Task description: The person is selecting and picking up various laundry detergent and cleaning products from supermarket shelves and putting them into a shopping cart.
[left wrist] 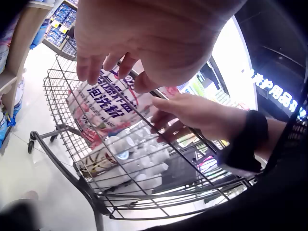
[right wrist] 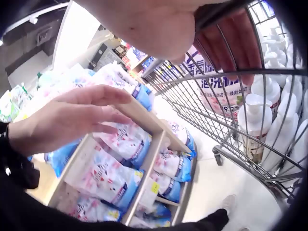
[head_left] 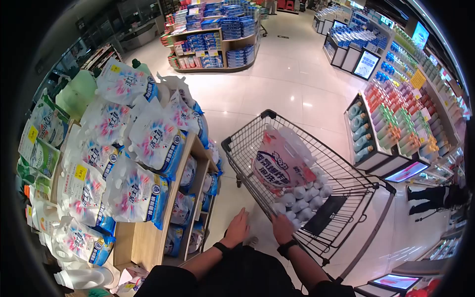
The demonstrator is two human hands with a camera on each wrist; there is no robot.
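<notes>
Cart (head_left: 324, 216) holds bottles (head_left: 301, 203), pink bag (head_left: 279, 166).

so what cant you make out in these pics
Right wrist view: how many white pump bottles the cart holds; they overlap and the right edge cuts them off.
Left wrist view: the whole left hand; the top edge crops it.
Head view: the yellow sign's wording; too small.

Bare left hand (left wrist: 149, 43) cut off by left wrist view's top edge; bare right hand (right wrist: 163, 29) likewise in its view, partly behind bars of the black metal wire cart (head_left: 325, 215). White plastic pump bottles (right wrist: 253, 120) exceed that view's right edge; fine print on pink-and-white plastic bag (head_left: 282, 161) illegible.
</notes>
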